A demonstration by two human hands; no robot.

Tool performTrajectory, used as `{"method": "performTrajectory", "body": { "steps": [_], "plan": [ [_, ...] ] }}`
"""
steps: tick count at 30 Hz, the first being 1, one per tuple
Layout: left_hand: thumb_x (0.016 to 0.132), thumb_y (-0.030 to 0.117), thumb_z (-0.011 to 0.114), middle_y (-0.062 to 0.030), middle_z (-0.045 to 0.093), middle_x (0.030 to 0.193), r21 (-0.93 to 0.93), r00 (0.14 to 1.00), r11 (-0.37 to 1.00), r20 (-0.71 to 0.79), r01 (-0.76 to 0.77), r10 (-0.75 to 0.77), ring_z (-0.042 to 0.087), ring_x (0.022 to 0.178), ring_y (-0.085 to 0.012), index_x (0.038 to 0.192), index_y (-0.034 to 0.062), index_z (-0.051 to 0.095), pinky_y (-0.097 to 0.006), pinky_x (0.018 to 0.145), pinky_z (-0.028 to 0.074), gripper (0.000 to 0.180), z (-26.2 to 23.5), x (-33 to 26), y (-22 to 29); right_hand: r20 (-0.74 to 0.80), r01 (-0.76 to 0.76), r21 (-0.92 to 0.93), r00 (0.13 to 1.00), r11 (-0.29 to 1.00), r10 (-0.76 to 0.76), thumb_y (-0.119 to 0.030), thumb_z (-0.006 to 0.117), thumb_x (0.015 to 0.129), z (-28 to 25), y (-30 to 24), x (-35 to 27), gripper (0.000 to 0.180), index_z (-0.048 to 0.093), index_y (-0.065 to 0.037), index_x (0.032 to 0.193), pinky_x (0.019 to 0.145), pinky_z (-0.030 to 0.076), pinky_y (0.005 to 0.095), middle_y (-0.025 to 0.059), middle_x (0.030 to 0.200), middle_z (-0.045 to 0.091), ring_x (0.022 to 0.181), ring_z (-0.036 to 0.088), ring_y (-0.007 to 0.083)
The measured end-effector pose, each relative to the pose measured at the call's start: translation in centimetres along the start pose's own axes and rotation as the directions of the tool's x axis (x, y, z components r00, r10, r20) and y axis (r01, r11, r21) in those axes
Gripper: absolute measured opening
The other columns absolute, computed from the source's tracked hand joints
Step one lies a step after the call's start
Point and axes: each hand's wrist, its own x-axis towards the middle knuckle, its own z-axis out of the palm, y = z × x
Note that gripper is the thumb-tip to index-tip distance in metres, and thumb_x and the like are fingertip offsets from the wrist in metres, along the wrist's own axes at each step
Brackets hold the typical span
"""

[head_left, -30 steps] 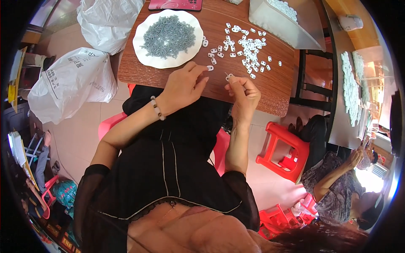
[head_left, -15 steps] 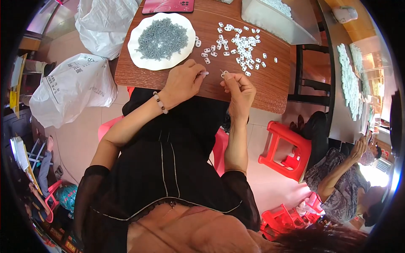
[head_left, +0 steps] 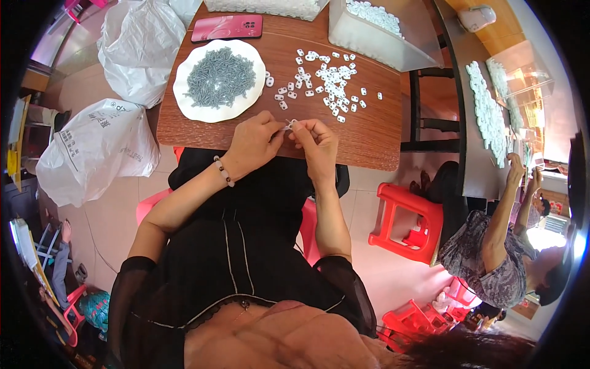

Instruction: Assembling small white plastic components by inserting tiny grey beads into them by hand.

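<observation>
Near the table's (head_left: 369, 144) front edge, both hands (head_left: 249, 144) (head_left: 316, 144) pinch one white clip (head_left: 290, 124); many loose clips (head_left: 326, 83) remain unassembled.

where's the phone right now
In the head view the pink phone lies at the table's far left edge, just beyond the white plate of grey parts.

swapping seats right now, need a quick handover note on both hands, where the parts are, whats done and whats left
Left hand and right hand meet at the near edge of the wooden table, pinching one small white piece between the fingertips.
A white plate of small grey parts lies to the left; loose white pieces are scattered mid-table, with a clear tub of more white pieces behind them.
Done: cannot tell; finished pieces are not told apart from the rest.
Left: the scattered white pieces and the heaped plate.
</observation>
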Motion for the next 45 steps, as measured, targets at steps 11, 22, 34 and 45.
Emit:
{"method": "performTrajectory", "body": {
  "steps": [11, 22, 34, 45],
  "plan": [
    [0.080, 0.014, 0.064, -0.0092, 0.053, 0.078, 0.026, 0.997, 0.997, 0.022, -0.075, 0.075, 0.059, 0.074, -0.0288, 0.081, 0.0043, 0.065, -0.039, 0.062, 0.048, 0.010, 0.5, -0.8, 0.5, -0.010, -0.032, 0.095, 0.999, 0.995, 0.033, -0.014, 0.063, 0.089, -0.5, 0.6, 0.8, 0.013, 0.065, -0.001, 0.087, 0.060, 0.043, 0.0188, 0.0015, 0.073, 0.065, 0.064, 0.056, 0.0046],
    [0.078, 0.007, 0.064, -0.0095, 0.057, 0.080, 0.010, 0.999, 1.000, 0.028, -0.027, 0.027, 0.059, 0.071, -0.0297, 0.088, 0.0038, 0.068, -0.039, 0.062, 0.048, 0.011, 0.8, -0.2, 0.7, -0.054, -0.018, 0.171, 0.998, 0.985, 0.027, -0.013, 0.062, 0.089, -1.4, 0.6, 1.1, 0.012, 0.065, -0.001, 0.087, 0.058, 0.042, 0.0185, 0.0028, 0.074, 0.064, 0.061, 0.053, 0.0057],
    [0.077, 0.010, 0.065, -0.0098, 0.057, 0.079, 0.007, 1.000, 1.000, 0.013, -0.002, 0.002, 0.059, 0.067, -0.0280, 0.093, 0.0031, 0.069, -0.037, 0.059, 0.047, 0.017, 0.8, -0.3, 0.6, -0.066, -0.008, 0.223, 0.998, 0.975, 0.023, -0.013, 0.063, 0.089, -1.7, 0.7, 1.3, 0.013, 0.065, 0.000, 0.087, 0.059, 0.044, 0.0195, 0.0046, 0.075, 0.065, 0.064, 0.056, 0.0064],
    [0.080, 0.017, 0.068, -0.0104, 0.056, 0.077, 0.017, 0.999, 0.999, 0.010, 0.033, -0.033, 0.057, 0.060, -0.0255, 0.094, 0.0006, 0.068, -0.036, 0.055, 0.044, 0.022, 0.7, -0.1, 0.4, -0.063, -0.006, 0.234, 0.998, 0.972, 0.022, -0.013, 0.062, 0.090, -1.8, 0.8, 1.3, 0.012, 0.065, -0.002, 0.089, 0.059, 0.044, 0.0193, 0.0037, 0.075, 0.064, 0.064, 0.056, 0.0066]
  ]
}}
